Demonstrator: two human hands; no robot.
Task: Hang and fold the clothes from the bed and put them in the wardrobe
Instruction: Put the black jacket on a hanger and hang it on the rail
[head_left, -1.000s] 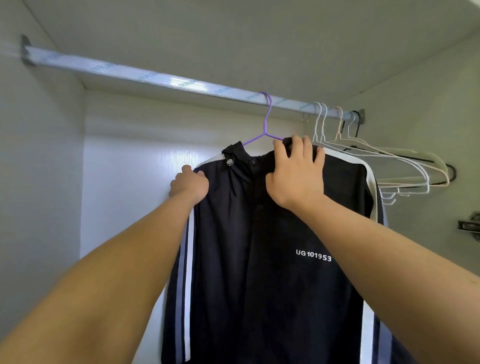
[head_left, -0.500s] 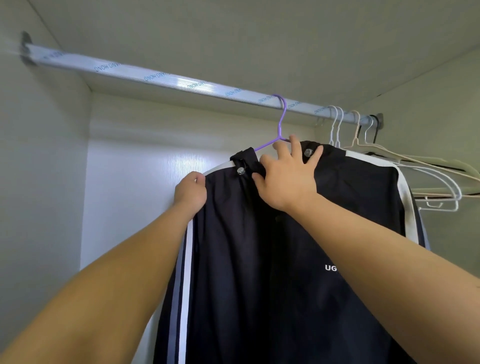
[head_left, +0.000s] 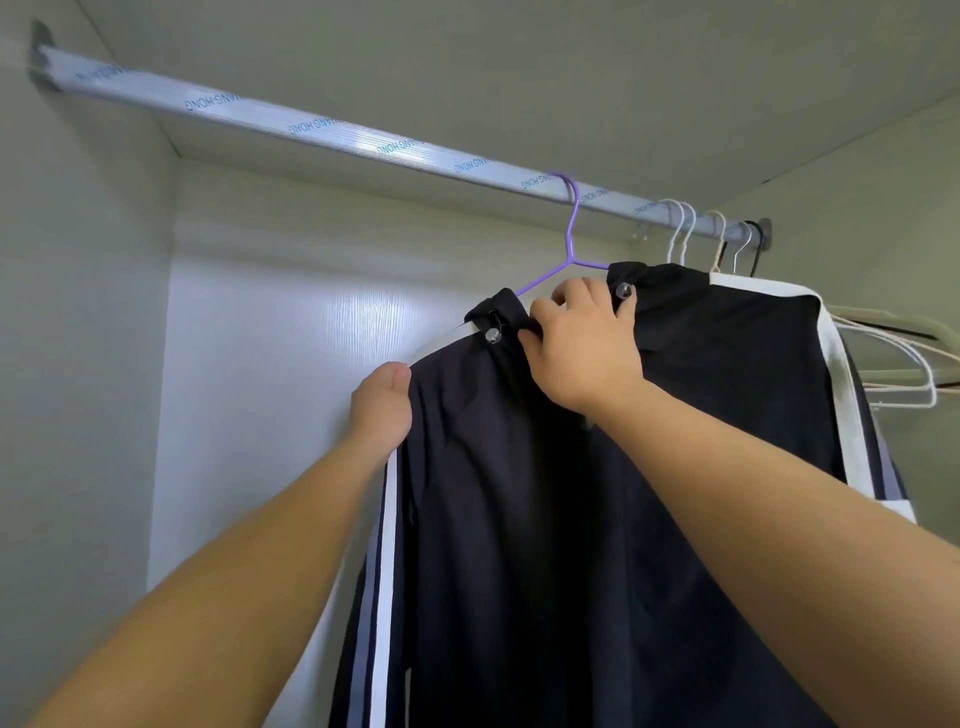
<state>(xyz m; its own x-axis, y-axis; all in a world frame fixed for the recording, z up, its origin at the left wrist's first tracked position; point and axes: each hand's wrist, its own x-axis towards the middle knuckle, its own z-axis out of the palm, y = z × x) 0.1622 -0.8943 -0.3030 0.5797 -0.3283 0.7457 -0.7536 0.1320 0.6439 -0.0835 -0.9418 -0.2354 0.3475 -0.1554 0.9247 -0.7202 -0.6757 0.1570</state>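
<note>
Right hand (head_left: 582, 353) slid to the collar of the jacket (head_left: 519, 519) — seemingly pinching it.

- The camera sits on my head and looks forward and up into the white wardrobe (head_left: 285, 364), whose ceiling fills the top of the view.
- The silver hanging rail (head_left: 363, 140) slants from the upper left down to the far right.
- The view is close. My forearms come in from the two lower corners, and my left hand (head_left: 382, 410) and right hand (head_left: 582, 348) are on the black jacket with white stripes (head_left: 519, 519), which fills the lower middle.
</note>
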